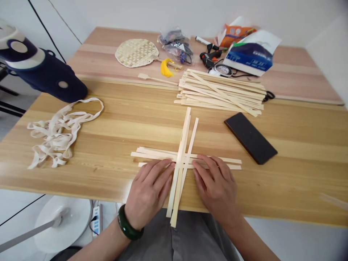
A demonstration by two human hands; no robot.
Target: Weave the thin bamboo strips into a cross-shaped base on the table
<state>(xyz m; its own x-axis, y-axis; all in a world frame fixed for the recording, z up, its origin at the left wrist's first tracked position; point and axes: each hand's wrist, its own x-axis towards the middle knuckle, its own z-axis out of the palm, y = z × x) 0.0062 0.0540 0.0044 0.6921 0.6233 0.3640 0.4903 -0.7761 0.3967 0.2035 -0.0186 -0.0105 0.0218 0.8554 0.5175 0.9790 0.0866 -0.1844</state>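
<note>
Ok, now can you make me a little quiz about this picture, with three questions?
1. Which wrist wears the dark bangle?
2. True or false: the woven fan lies farther left than the black slab.
3. What do the left hand and right hand both touch? A) the white ribbon; B) the crossed pale strips; C) the blue box.

Key: 1, the left; 2, true; 3, B.

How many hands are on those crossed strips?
2: the left hand and the right hand, one on each side where the pale strips cross. None seems hidden.
</note>
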